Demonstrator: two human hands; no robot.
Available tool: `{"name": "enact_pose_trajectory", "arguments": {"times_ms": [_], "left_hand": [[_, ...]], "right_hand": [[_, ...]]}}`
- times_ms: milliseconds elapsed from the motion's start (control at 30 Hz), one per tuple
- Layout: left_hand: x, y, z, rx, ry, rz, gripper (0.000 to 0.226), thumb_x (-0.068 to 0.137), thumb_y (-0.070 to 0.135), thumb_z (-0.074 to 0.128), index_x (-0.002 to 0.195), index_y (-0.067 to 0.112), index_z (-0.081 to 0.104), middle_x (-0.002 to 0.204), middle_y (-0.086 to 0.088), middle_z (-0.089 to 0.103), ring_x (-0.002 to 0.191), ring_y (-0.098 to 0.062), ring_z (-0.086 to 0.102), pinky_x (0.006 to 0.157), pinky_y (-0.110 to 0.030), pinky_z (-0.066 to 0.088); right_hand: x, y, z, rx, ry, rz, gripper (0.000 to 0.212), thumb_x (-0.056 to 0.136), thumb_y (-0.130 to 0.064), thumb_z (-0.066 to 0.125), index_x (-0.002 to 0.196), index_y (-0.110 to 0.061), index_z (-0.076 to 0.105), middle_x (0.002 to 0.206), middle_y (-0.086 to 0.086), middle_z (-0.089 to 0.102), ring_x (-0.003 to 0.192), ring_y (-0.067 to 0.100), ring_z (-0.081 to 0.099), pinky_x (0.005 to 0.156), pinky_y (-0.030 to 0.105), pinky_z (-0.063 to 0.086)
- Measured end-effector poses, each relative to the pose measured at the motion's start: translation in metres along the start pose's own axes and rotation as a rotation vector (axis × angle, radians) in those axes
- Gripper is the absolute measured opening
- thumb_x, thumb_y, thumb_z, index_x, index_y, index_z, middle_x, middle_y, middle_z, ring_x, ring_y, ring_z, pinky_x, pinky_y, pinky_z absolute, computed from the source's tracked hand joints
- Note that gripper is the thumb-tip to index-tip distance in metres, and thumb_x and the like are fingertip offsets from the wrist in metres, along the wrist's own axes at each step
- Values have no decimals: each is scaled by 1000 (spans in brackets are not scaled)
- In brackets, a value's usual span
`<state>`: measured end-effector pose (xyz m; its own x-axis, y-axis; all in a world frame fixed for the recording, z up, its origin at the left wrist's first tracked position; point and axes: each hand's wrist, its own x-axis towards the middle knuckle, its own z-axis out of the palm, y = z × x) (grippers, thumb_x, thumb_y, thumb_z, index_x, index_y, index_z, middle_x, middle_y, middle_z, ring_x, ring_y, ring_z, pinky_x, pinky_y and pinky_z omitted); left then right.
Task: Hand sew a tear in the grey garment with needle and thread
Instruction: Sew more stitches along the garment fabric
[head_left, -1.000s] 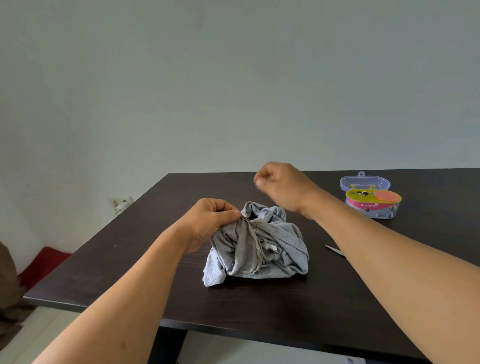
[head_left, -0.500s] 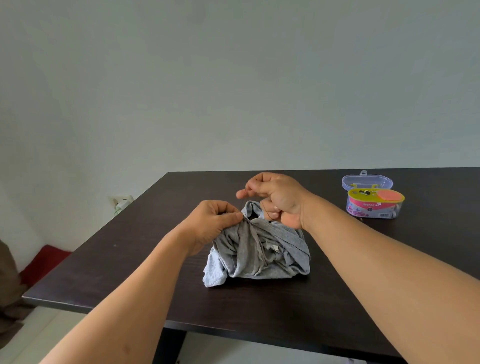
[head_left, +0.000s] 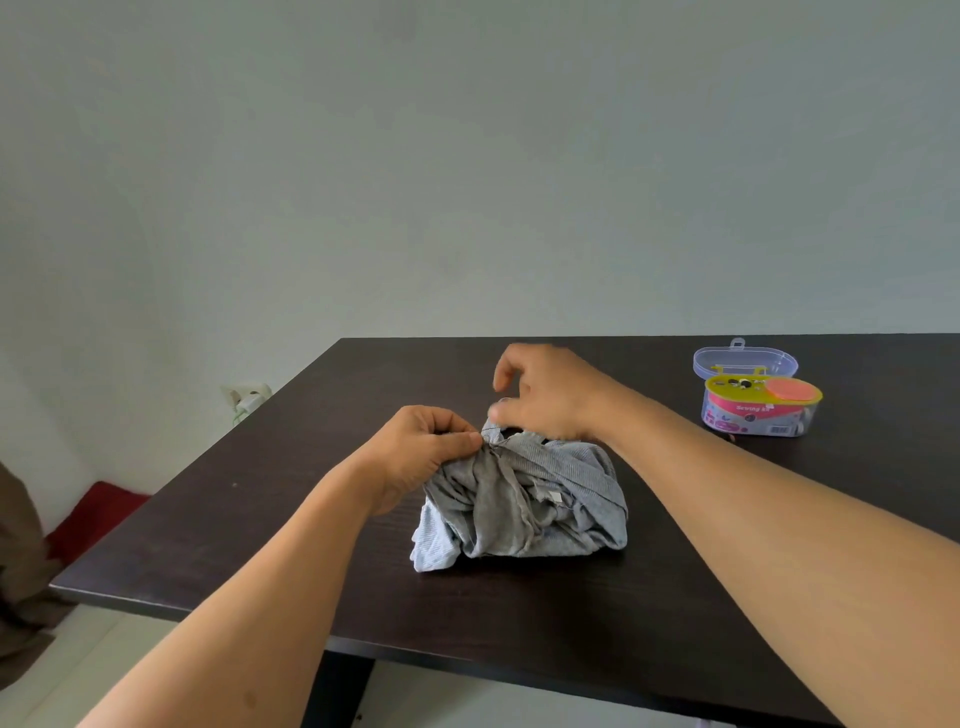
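Note:
The grey garment (head_left: 519, 499) lies bunched in a heap in the middle of the dark table (head_left: 291, 519). My left hand (head_left: 421, 452) pinches a fold at the heap's upper left edge. My right hand (head_left: 550, 395) hovers just above the top of the heap, motion-blurred, with thumb and forefinger curled toward the pinched spot. A thin dark thread runs along the fabric beside the left thumb. The needle is too small and blurred to make out.
A sewing kit box (head_left: 758, 410) with a yellow and pink top stands at the back right, its clear lid (head_left: 745, 361) hinged open behind it. A wall socket with a plug (head_left: 247, 397) and a red cushion (head_left: 98, 512) lie beyond the table's left edge.
My right hand was raised behind the garment, then came down and left to the fold. My left hand has kept its pinch on the fabric.

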<state>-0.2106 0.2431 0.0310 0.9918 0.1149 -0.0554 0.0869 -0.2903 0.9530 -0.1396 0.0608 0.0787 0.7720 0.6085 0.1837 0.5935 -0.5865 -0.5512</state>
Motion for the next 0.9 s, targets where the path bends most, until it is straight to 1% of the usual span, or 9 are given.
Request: {"name": "enact_pose_trajectory", "arguments": {"times_ms": [67,133,267,367,433,567,633,700,900], "left_hand": [[2,0,-1,12,11,9,11,90,11,71,80,11,74,80,-10,73,75,-20,68,75,-35,57],[4,0,-1,16,14,13,10,90,11,71,80,11,75,82,-11,73,77,-21,68,80,-38,58],[4,-1,0,18,18,16,9,90,12,72,81,10,75,81,-11,73,77,-22,67,80,-37,57],[4,-2,2,7,9,5,8,89,12,73,82,10,75,82,-12,73,78,-22,67,79,-36,57],[4,-3,3,6,3,-3,8,89,13,73,82,10,75,82,-12,72,77,-21,67,77,-34,57],[3,-2,5,0,1,-3,8,89,14,73,83,9,74,80,-10,72,74,-18,67,73,-31,56],[3,-1,4,-5,-6,-3,8,89,14,73,82,9,74,79,-9,72,74,-18,67,73,-32,55],[3,-1,4,-8,-12,-8,7,88,14,74,83,9,74,80,-10,72,74,-20,67,74,-33,56],[0,-4,3,-8,-32,-31,8,89,11,73,82,10,74,79,-9,72,73,-18,68,72,-31,56]], "right_hand": [[-2,-1,0,-205,-153,-17,15,83,-36,72,95,-29,69,83,-15,60,79,6,58,69,27,44],[-2,-2,1,-185,-204,-5,6,86,-30,70,86,-27,75,80,-15,66,79,6,61,68,25,45],[1,-2,4,255,-76,76,6,85,-21,73,81,-18,76,71,-5,69,63,7,58,62,26,48],[3,-2,7,655,-18,163,9,91,-16,68,85,-11,71,52,-3,49,39,8,30,41,21,25],[3,-5,10,824,-1,191,12,95,-15,62,86,-11,67,60,0,50,35,7,21,40,19,16],[4,-6,17,989,-55,212,16,100,-21,55,87,-14,61,96,10,69,33,5,19,40,19,15],[4,-7,16,1071,-80,223,17,102,-24,51,88,-16,57,92,10,73,33,6,18,41,20,15],[5,-7,14,1153,-59,224,18,103,-22,49,87,-16,55,79,9,72,33,7,18,40,18,17],[14,-6,6,1169,125,188,20,102,-16,52,83,-14,59,63,3,58,35,8,20,42,17,17]]}}
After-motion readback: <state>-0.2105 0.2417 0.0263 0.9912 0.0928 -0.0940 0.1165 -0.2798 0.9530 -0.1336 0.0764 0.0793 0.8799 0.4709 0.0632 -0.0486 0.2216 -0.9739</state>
